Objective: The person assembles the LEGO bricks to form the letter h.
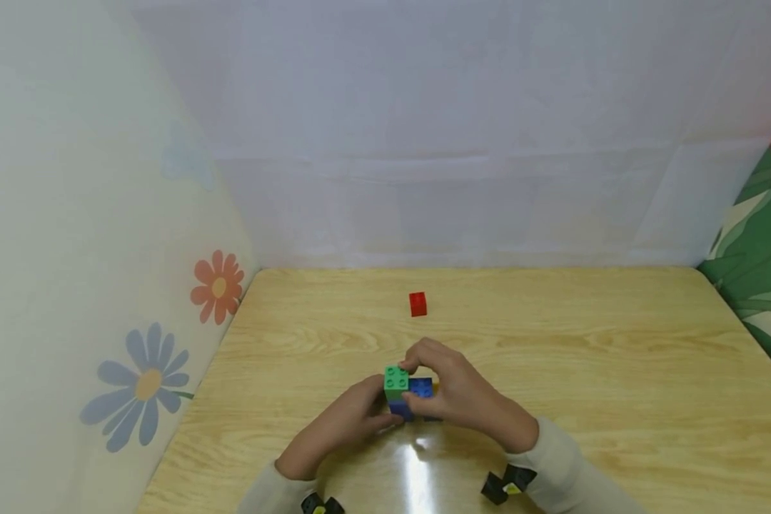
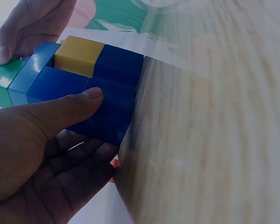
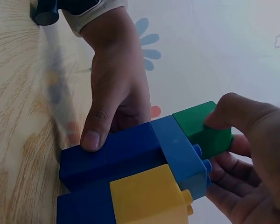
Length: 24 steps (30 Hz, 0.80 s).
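Observation:
A toy-brick build stands on the table, with dark blue bricks (image 2: 114, 67) at its foot. On one dark blue column lies a lighter blue brick (image 3: 179, 151) whose studs stick out past the side. Beside that column, a yellow brick (image 3: 147, 193) tops another dark blue one. The green brick (image 1: 396, 383) sits at the top, over one end of the lighter blue brick. My left hand (image 1: 353, 417) grips the dark blue column low down, thumb on its near face. With thumb and fingers, my right hand (image 1: 459, 385) pinches the green brick from the right.
A single red brick (image 1: 417, 304) lies farther back on the wooden table (image 1: 552, 314). A white cloth (image 1: 462, 207) hangs behind the table's back edge. Flower-patterned panels (image 1: 148, 385) stand at the left and right sides. Both wrists carry small black cameras (image 1: 507, 484).

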Available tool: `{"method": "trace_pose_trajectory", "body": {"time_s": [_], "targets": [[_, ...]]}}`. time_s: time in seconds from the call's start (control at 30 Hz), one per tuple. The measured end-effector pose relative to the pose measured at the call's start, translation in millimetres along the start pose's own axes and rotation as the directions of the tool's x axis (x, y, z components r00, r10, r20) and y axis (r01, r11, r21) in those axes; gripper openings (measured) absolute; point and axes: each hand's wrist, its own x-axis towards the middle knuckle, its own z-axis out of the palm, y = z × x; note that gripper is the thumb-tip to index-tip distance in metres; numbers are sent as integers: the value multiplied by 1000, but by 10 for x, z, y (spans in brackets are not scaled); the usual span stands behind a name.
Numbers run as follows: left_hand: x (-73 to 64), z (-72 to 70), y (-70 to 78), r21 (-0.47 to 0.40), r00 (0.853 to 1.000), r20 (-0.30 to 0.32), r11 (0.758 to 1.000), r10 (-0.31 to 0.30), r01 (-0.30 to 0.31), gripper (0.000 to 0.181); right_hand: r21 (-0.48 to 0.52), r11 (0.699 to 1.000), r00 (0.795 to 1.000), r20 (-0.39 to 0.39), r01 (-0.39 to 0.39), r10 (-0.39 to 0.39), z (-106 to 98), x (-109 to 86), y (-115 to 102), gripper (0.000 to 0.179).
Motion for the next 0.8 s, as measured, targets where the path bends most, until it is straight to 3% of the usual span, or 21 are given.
{"method": "trace_pose_trajectory", "body": {"time_s": [0.5, 0.8], "targets": [[-16, 7, -21, -10, 1000, -7, 1000, -4, 4, 49, -35, 998, 995, 88, -48, 51, -55, 8, -20, 32], [-13, 18, -22, -20, 1000, -10, 1000, -4, 4, 51, 99, 995, 992, 128, -16, 3, -152, -3, 146, 30]]}}
